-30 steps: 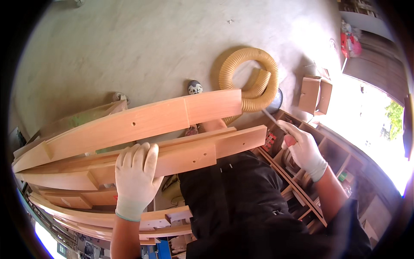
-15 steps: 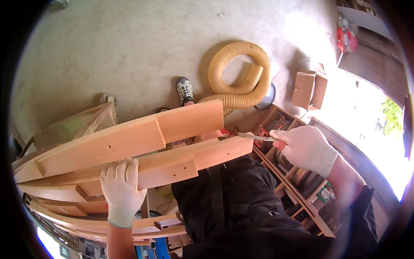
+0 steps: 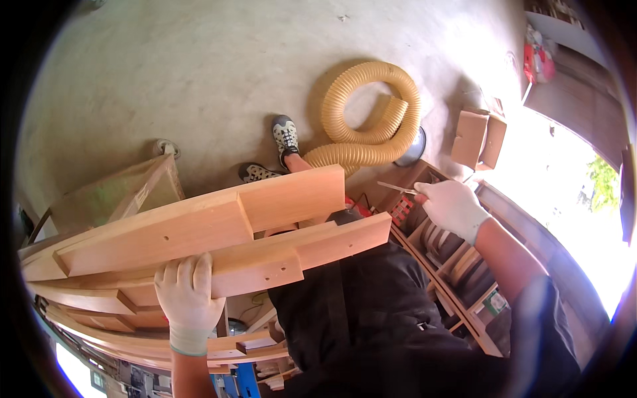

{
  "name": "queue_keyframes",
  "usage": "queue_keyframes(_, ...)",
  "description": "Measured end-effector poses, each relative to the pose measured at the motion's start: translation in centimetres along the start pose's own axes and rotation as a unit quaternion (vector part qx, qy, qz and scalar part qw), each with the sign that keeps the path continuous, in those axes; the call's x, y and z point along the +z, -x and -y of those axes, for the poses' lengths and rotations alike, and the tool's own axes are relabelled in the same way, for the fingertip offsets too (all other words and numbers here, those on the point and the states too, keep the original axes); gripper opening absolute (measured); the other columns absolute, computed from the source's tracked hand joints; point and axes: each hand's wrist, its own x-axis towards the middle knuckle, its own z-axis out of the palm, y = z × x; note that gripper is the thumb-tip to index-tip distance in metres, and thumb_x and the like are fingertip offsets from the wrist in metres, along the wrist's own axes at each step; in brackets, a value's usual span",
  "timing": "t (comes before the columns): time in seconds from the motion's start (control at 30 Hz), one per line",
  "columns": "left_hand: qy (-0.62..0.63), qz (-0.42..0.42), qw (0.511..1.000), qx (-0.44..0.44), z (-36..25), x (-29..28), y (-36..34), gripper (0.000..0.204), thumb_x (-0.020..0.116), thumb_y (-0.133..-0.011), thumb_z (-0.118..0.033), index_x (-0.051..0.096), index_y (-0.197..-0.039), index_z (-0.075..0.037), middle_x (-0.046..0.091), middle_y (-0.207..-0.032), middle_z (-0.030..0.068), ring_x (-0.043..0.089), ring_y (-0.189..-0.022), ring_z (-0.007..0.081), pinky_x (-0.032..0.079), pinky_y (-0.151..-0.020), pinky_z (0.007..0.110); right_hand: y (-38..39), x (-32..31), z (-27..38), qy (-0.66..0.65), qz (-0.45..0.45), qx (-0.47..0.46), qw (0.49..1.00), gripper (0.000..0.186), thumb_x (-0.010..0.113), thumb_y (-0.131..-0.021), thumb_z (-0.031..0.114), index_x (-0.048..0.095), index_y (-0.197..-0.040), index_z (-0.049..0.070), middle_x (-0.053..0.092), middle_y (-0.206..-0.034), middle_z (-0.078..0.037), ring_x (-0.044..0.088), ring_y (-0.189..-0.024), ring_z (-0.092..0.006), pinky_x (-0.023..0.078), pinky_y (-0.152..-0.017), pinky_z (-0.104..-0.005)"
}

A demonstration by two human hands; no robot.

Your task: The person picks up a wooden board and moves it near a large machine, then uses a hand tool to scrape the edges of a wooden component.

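Observation:
My left hand (image 3: 188,298), in a white glove, is closed over the top edge of a long pale wooden piece (image 3: 255,272) with a stepped end and small drilled holes. Just beyond it lies a second stepped wooden piece (image 3: 292,202), with a gap between the two at their right ends. In the air to the right, my gloved right hand (image 3: 454,209) grips a thin-bladed knife (image 3: 397,188). Its narrow metal blade points left, above and apart from the end of the nearer piece. The knife's handle is mostly hidden in the glove.
A coiled yellow hose (image 3: 335,119) lies on the concrete floor (image 3: 199,73) beyond the wood. At right stand a wooden compartment rack (image 3: 451,282) and a cardboard box (image 3: 472,139). A wheeled cart (image 3: 126,192) is at far left. More curved wooden pieces (image 3: 86,296) are stacked below my left hand.
My right hand has moved up and slightly left, lifting the knife blade off the end of the nearer wooden piece. My left hand stays in place. A second shoe has come into view.

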Motion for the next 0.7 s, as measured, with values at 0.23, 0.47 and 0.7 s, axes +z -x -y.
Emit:
queue_keyframes(0.23, 0.008, 0.002, 1.000, -0.002, 0.1, 0.1, -0.1, 0.057, 0.082, -0.061, -0.020, 0.063, -0.114, -0.013, 0.061, -0.110, 0.0060, 0.060, -0.100, 0.0315, 0.047, -0.088, 0.050, 3.0, -0.9, 0.1, -0.159, -0.093, -0.139, 0.973, 0.039, 0.055, -0.101, 0.037, 0.072, -0.125, 0.011, 0.074, -0.106, -0.018, 0.070, -0.101, -0.0362, 0.055, -0.089, -0.0458)
queue_keyframes(0.47, 0.003, 0.026, 1.000, 0.002, 0.3, 0.0, 0.5, 0.056, 0.082, -0.069, -0.027, 0.060, -0.117, -0.010, 0.062, -0.114, 0.0078, 0.058, -0.108, 0.0324, 0.045, -0.092, 0.050, 6.8, -4.6, 2.9, -0.016, -0.022, -0.107, 0.994, 0.039, 0.051, -0.103, 0.039, 0.069, -0.127, 0.014, 0.073, -0.088, -0.014, 0.071, -0.086, -0.0350, 0.054, -0.076, -0.0468)
queue_keyframes(0.7, 0.001, 0.028, 1.000, 0.002, 0.3, 0.0, 0.4, 0.059, 0.083, -0.066, -0.023, 0.060, -0.119, -0.010, 0.063, -0.113, 0.0079, 0.058, -0.107, 0.0324, 0.045, -0.092, 0.050, 6.3, -4.8, 3.0, -0.008, -0.007, -0.109, 0.994, 0.038, 0.049, -0.103, 0.038, 0.068, -0.125, 0.013, 0.073, -0.087, -0.013, 0.071, -0.085, -0.0349, 0.054, -0.074, -0.0485)
